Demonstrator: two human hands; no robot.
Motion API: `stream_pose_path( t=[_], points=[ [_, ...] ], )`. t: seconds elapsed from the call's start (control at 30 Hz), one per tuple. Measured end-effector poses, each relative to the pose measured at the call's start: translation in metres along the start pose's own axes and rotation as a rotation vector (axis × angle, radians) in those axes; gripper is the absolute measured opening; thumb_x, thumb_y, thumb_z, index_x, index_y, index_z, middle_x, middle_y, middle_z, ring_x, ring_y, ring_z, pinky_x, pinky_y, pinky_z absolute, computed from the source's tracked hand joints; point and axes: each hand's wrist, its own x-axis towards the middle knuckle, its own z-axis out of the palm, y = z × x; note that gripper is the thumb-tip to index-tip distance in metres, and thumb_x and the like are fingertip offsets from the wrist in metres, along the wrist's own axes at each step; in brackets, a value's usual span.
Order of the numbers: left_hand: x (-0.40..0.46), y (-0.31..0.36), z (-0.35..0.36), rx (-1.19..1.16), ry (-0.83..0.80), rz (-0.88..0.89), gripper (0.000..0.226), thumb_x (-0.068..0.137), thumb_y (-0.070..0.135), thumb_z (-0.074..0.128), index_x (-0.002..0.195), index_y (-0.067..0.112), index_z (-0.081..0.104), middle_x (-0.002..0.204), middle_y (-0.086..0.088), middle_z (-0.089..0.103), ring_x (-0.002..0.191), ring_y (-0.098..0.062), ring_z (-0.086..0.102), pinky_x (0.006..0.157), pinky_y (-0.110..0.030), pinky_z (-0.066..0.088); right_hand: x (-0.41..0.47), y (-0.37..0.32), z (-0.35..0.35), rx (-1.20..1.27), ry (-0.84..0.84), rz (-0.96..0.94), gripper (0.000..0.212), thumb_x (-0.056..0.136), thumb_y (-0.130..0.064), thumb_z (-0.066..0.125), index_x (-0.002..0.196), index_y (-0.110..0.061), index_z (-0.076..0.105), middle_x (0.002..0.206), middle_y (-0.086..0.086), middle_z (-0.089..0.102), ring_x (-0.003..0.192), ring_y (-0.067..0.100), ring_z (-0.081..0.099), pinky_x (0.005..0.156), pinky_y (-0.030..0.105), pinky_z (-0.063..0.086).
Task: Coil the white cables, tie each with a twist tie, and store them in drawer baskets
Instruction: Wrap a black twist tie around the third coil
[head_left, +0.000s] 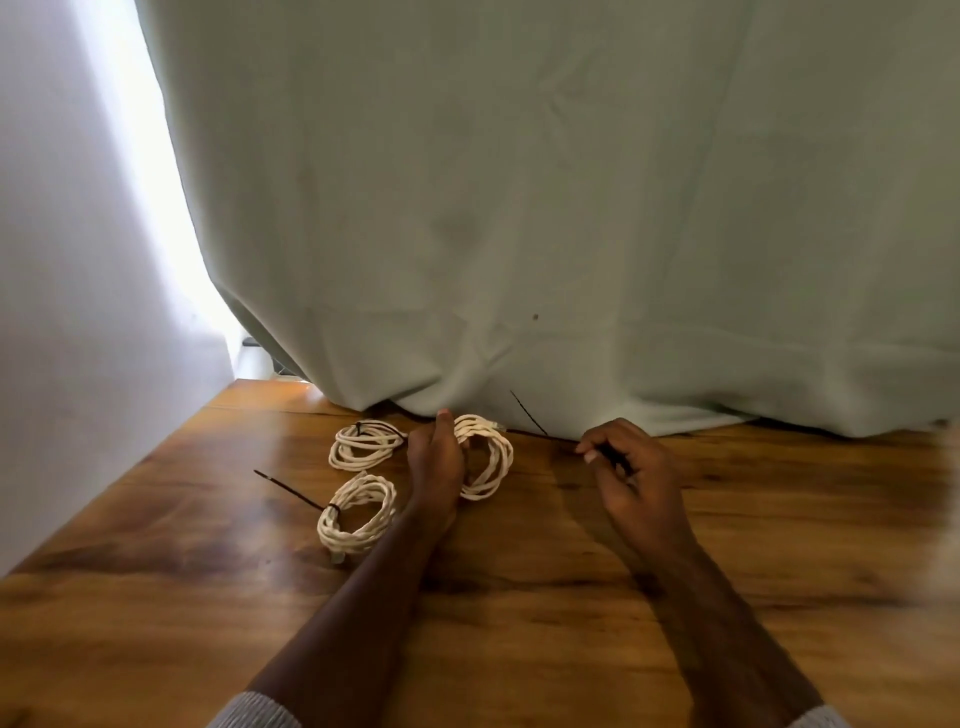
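We have three white coils on the table (519, 597), close to the foot of the curtain (519, 208). The far coil (363, 447) and the near coil (358, 512) each carry a dark tie around one side, so we judge them finished and set to the left, out of the way. The near coil's tie (291, 491) still sticks out long toward the left.

Our left hand (435, 467) grips the third coil (485, 460), fingers curled round its left side and thumb up on top. We hold it this way, we think, so the loops stay bunched and cannot spring apart before they are bound. The coil rests on the table under the hand, with its right half in plain view.

Our right hand (631, 480) sits just beside that coil, fingers curled in, thumb and forefinger pinching a thin dark twist tie (540, 431). The tie runs from the pinch toward the coil, and a second dark strand angles up against the curtain; whether that is the same tie bent or another one, we cannot tell.

We judge the step in hand to be binding the third coil: the tie is held by one end so the free end can be threaded through the loops.

No drawer or basket shows here, so storing remains ahead.
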Motion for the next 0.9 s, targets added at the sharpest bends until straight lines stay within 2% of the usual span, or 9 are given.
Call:
stream_pose_path(
  t=[0.2, 0.27, 0.33, 0.47, 0.53, 0.6, 0.7, 0.8, 0.9],
  points=[
    [0.014, -0.001, 0.000, -0.002, -0.043, -0.035, 0.033, 0.103, 0.029, 0.049, 0.080, 0.010, 0.063, 0.077, -0.012, 0.067, 0.068, -0.024, 0.063, 0.062, -0.034, 0.051, -0.007, -0.015, 0.011, 0.071, -0.136, -0.082, 0.017, 0.082, 0.004, 0.058, 0.082, -0.010, 0.068, 0.081, -0.001, 0.062, 0.074, 0.015, 0.059, 0.060, 0.032, 0.047],
    [0.015, -0.002, -0.001, -0.024, -0.049, -0.055, 0.028, 0.102, 0.028, 0.050, 0.084, 0.010, 0.062, 0.081, -0.014, 0.067, 0.069, -0.023, 0.064, 0.062, -0.034, 0.053, -0.010, -0.019, 0.015, 0.085, -0.175, -0.102, 0.017, 0.081, 0.006, 0.059, 0.081, -0.009, 0.067, 0.080, -0.001, 0.061, 0.073, 0.014, 0.057, 0.059, 0.030, 0.045],
    [0.013, 0.000, -0.002, -0.074, -0.045, -0.089, 0.022, 0.102, 0.024, 0.051, 0.087, 0.011, 0.059, 0.082, -0.010, 0.067, 0.074, -0.023, 0.066, 0.072, -0.039, 0.055, -0.012, -0.021, 0.018, 0.064, -0.213, -0.130, 0.018, 0.080, 0.008, 0.060, 0.081, -0.009, 0.067, 0.080, -0.001, 0.060, 0.071, 0.013, 0.056, 0.057, 0.027, 0.043],
    [0.013, 0.000, -0.006, -0.100, -0.060, -0.103, 0.024, 0.101, 0.022, 0.051, 0.087, 0.006, 0.062, 0.075, -0.007, 0.065, 0.062, -0.017, 0.063, 0.057, -0.028, 0.052, -0.014, -0.021, 0.020, 0.018, -0.246, -0.169, 0.020, 0.078, 0.010, 0.062, 0.081, -0.008, 0.067, 0.078, -0.004, 0.058, 0.067, 0.009, 0.052, 0.057, 0.018, 0.038],
    [0.014, 0.000, -0.008, -0.112, -0.055, -0.126, 0.022, 0.100, 0.023, 0.051, 0.089, 0.008, 0.061, 0.078, -0.008, 0.065, 0.065, -0.019, 0.064, 0.053, -0.026, 0.049, -0.014, -0.021, 0.020, 0.018, -0.247, -0.175, 0.020, 0.077, 0.011, 0.062, 0.081, -0.008, 0.067, 0.078, -0.005, 0.058, 0.066, 0.008, 0.052, 0.057, 0.017, 0.038],
    [0.014, 0.001, -0.009, -0.128, -0.047, -0.143, 0.019, 0.100, 0.024, 0.052, 0.093, 0.010, 0.062, 0.083, -0.010, 0.067, 0.072, -0.022, 0.066, 0.055, -0.028, 0.050, -0.014, -0.023, 0.019, 0.026, -0.243, -0.184, 0.020, 0.077, 0.011, 0.062, 0.081, -0.008, 0.067, 0.078, -0.004, 0.058, 0.066, 0.008, 0.052, 0.057, 0.017, 0.038],
    [0.013, 0.002, -0.009, -0.124, -0.062, -0.130, 0.023, 0.101, 0.022, 0.050, 0.082, 0.012, 0.060, 0.077, -0.008, 0.063, 0.063, -0.019, 0.061, 0.055, -0.027, 0.048, -0.016, -0.025, 0.021, 0.029, -0.246, -0.201, 0.018, 0.077, 0.010, 0.063, 0.083, -0.007, 0.068, 0.077, -0.001, 0.059, 0.066, 0.010, 0.053, 0.055, 0.021, 0.039],
    [0.010, 0.004, -0.009, -0.129, -0.055, -0.138, 0.022, 0.102, 0.021, 0.049, 0.081, 0.016, 0.056, 0.077, -0.007, 0.062, 0.065, -0.019, 0.061, 0.063, -0.031, 0.050, -0.017, -0.025, 0.023, -0.010, -0.259, -0.212, 0.018, 0.077, 0.008, 0.064, 0.087, -0.007, 0.069, 0.079, -0.002, 0.059, 0.068, 0.007, 0.053, 0.057, 0.018, 0.039],
    [0.008, 0.005, -0.009, -0.130, -0.065, -0.120, 0.021, 0.101, 0.020, 0.049, 0.082, 0.017, 0.057, 0.080, -0.007, 0.063, 0.068, -0.019, 0.061, 0.062, -0.030, 0.050, -0.017, -0.025, 0.025, -0.092, -0.272, -0.218, 0.020, 0.079, 0.006, 0.064, 0.090, -0.010, 0.068, 0.082, -0.005, 0.059, 0.071, 0.005, 0.053, 0.060, 0.017, 0.040]
  ],
)
